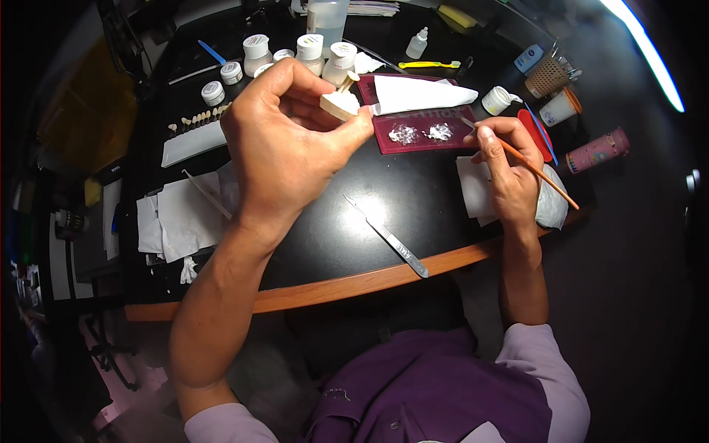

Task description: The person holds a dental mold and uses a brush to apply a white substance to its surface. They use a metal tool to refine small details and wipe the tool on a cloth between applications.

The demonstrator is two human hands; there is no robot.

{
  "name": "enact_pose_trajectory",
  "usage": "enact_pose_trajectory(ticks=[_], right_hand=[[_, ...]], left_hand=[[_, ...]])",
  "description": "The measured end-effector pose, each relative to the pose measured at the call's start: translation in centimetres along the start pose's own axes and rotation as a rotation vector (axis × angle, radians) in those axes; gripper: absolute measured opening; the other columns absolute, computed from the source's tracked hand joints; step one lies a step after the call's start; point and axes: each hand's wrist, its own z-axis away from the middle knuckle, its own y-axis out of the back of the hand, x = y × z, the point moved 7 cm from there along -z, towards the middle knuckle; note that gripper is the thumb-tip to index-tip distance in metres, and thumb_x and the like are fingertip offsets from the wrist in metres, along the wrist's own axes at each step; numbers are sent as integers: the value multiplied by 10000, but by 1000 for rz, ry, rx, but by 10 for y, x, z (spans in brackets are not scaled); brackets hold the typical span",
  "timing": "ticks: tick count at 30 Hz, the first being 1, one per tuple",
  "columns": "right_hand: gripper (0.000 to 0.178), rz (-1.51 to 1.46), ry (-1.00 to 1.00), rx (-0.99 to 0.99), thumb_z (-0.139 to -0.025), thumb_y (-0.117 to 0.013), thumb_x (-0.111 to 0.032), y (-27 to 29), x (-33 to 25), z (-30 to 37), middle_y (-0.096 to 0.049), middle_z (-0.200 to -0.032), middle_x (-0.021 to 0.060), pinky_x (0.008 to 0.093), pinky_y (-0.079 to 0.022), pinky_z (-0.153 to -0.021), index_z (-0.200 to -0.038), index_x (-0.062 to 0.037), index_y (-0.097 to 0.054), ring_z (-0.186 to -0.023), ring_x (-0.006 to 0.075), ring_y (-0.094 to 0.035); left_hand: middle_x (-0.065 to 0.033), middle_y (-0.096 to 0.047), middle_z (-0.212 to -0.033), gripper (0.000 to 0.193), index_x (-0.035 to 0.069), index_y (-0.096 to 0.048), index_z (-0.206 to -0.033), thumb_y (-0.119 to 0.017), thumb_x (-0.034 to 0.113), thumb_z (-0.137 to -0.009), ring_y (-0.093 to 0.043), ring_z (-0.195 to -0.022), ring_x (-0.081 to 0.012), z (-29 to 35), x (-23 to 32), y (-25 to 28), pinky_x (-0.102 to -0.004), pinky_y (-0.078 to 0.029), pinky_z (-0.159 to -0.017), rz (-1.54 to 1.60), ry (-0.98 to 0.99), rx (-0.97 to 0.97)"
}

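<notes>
My left hand (284, 136) is raised over the table, thumb and fingers closed round a cream dental plaster model (339, 105). A tooth-like piece stands up from the model's far edge. To the right, my right hand (509, 159) grips a thin brush (543, 176) with an orange-brown handle, its tip end pointing up and left toward a dark red mixing slab (388, 140). Two smears of white paste (439, 132) lie on the slab. Folded white paper (421, 96) covers the slab's far part. Between my forearms, a scalpel (388, 238) rests on the black tabletop.
Several white-lidded jars (257, 49) and a large clear bottle (327, 18) stand at the back. A row of tooth shade tabs (199, 118) lies at left, near white tissues (177, 221). A yellow toothbrush (430, 64), a dropper bottle (417, 44) and a pink patterned cup (598, 150) are farther right.
</notes>
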Motion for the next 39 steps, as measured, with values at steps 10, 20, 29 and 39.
enact_pose_trajectory(ticks=[10,20,29,39], right_hand=[[204,612,457,-456,-759,-650,-111,-24,36,-107,-585,-727,148,429,-475,-676,-921,-14,-573,-750,330,-599],[203,557,365,-455,-718,-660,-57,-31,36,-99,-501,-610,98,379,-411,-565,-810,-36,-480,-550,262,-494],[180,487,454,-512,-675,-670,2,-19,17,-38,-617,-772,141,419,-511,-729,-798,-4,-539,-823,338,-629],[156,568,352,-405,-757,-683,-92,-12,30,-73,-673,-751,124,377,-513,-669,-789,-13,-553,-690,264,-652]], left_hand=[[-91,-690,-828,274,2,-626,-888,-870,27,-765,-668,-740,-103,-9,-6,9,-222,-547,-658,-27,-44,24],[-81,-713,-758,257,19,-625,-836,-859,36,-729,-709,-707,-111,-10,-3,14,-229,-564,-646,-21,-83,57],[-76,-693,-825,264,14,-624,-875,-860,11,-756,-681,-739,-99,-8,-4,9,-219,-555,-663,-70,-75,7],[-106,-727,-776,244,17,-636,-842,-852,21,-728,-732,-737,-132,-9,-4,9,-236,-586,-669,-31,-77,7]])
